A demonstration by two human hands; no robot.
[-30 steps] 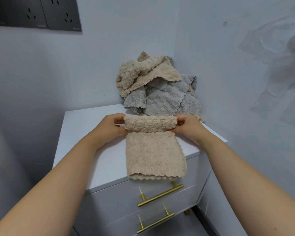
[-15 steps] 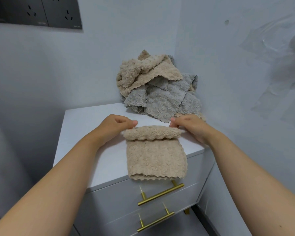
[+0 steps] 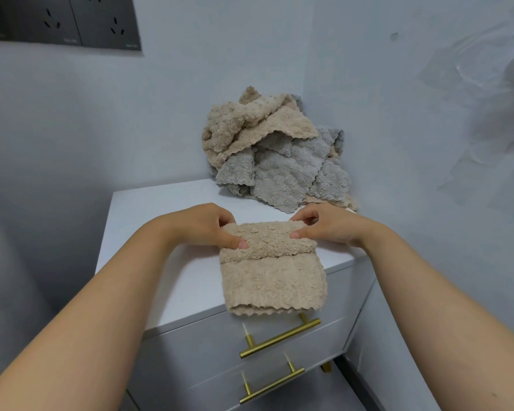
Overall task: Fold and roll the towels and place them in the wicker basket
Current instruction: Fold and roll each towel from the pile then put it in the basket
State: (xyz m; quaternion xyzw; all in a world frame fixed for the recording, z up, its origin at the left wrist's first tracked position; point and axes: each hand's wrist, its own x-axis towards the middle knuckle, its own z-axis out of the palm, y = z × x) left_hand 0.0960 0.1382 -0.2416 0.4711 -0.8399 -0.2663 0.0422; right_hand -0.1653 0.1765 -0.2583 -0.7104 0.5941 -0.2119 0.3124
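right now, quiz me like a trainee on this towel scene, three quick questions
1. True or false: the left hand and right hand both grip the beige towel's rolled end.
2. The towel pile lies: A) at the cabinet top's far corner, B) in a drawer, C) on the floor.
3. What colour are the drawer handles?
Key: 1 true; 2 A; 3 gold.

- We see the left forearm (image 3: 101, 295) and right forearm (image 3: 416, 280) bare from wrist to frame edge.
- We see the left hand (image 3: 204, 225) and right hand (image 3: 333, 228) bare as well.
- We make out short, trimmed thumbnails (image 3: 243, 244) on both hands.
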